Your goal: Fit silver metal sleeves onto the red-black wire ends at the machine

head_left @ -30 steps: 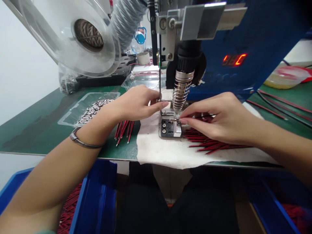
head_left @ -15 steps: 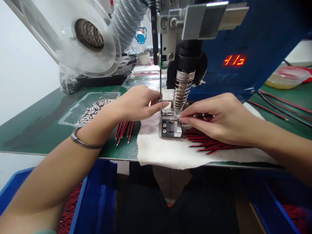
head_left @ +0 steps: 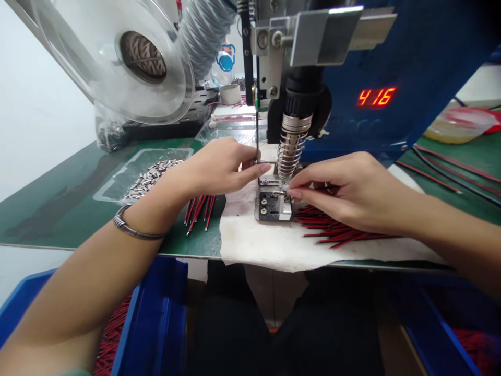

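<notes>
Small metal connector (head_left: 279, 193) lying at black jig's (head_left: 269, 211) far edge, long axis running left-right; right hand (head_left: 348, 188) nearer, just right, fingertips pressing together, contents hidden; left hand (head_left: 229, 164) reaching from left, grip unclear.

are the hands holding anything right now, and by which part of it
The right hand seems to pinch a thin wire near its end, at the black fixture; whether the left hand grips anything cannot be told.

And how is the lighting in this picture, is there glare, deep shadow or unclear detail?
Head view throughout: the display glows bright red; pale reflections lie on the clear hood; the trousers sink into deep shadow below the table; tiny detail near the right hand is unclear.
</notes>
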Demonstrator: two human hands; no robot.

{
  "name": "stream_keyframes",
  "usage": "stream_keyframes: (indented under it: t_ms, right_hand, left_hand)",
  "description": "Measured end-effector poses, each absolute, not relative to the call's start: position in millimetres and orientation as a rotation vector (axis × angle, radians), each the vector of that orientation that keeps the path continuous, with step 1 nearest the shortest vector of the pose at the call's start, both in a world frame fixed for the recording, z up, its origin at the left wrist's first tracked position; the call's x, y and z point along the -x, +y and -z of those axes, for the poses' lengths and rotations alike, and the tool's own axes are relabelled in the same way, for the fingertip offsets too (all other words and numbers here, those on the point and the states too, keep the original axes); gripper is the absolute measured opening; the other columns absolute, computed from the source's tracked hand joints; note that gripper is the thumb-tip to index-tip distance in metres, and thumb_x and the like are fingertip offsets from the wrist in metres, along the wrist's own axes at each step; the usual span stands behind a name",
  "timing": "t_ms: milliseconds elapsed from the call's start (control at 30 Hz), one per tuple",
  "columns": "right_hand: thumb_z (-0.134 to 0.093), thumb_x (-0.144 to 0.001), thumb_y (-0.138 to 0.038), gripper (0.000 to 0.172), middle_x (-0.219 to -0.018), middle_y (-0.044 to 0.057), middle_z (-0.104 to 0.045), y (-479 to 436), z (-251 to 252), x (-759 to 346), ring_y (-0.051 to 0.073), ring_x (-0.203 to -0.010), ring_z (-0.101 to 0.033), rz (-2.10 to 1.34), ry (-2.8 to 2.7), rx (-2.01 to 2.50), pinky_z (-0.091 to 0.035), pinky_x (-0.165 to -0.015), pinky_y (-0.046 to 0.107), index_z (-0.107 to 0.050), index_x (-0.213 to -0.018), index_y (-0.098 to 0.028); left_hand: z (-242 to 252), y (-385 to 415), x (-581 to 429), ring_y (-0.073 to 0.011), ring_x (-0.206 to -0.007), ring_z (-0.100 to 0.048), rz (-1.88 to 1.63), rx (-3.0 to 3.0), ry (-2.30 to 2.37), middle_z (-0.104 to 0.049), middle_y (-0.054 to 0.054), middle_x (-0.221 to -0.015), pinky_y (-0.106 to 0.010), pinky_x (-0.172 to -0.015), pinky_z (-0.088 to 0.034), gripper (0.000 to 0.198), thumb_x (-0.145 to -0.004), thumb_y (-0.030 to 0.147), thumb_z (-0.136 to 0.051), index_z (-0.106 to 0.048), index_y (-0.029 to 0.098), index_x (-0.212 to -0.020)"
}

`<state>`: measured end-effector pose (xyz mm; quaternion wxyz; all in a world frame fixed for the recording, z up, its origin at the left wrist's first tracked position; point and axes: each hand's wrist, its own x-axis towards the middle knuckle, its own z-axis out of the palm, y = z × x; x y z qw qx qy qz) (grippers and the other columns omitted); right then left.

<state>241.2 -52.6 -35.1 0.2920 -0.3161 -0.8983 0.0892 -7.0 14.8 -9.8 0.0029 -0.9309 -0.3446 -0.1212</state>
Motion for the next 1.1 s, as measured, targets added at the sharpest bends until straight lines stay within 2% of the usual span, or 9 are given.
stream_keyframes:
  t_ms: [300, 767, 1100]
  right_hand:
    - [-0.058, -0.101, -0.026, 0.02, -0.089, 0.005, -0.082, -51.5, 31.7, -241.6, 0.021, -0.072, -0.073, -0.213, -2.427, 0.833, -0.051, -0.068, 0.033, -0.077, -0.094, -0.022]
    - [-0.058, -0.099, -0.026, 0.02, -0.081, 0.004, -0.079, -55.2, 30.5, -239.6, 0.019, -0.066, -0.068, -0.26, -2.39, 0.893, -0.048, -0.063, 0.032, -0.075, -0.09, -0.023]
    - [-0.061, -0.098, -0.024, 0.017, -0.077, 0.003, -0.078, -56.6, 31.0, -238.3, 0.017, -0.062, -0.065, -0.268, -2.367, 0.918, -0.046, -0.061, 0.03, -0.075, -0.089, -0.021]
  left_hand:
    - [8.5, 14.6, 6.8, -0.0139, -0.051, -0.035, 0.373, 2.935, -1.076, -0.041, 0.002, -0.053, -0.034, -0.058, -0.027, 0.039, -0.094, 0.047, -0.05, -0.044, 0.024, -0.063]
    - [7.9, 15.1, 7.0, -0.013, -0.05, -0.038, 0.353, 2.936, -1.051, -0.043, 0.003, -0.054, -0.032, -0.056, -0.028, 0.037, -0.095, 0.045, -0.052, -0.05, 0.022, -0.066]
    - [9.2, 15.2, 6.9, -0.0152, -0.053, -0.034, 0.355, 2.944, -1.112, -0.04, 0.003, -0.056, -0.034, -0.06, -0.026, 0.035, -0.092, 0.047, -0.05, -0.043, 0.025, -0.066]
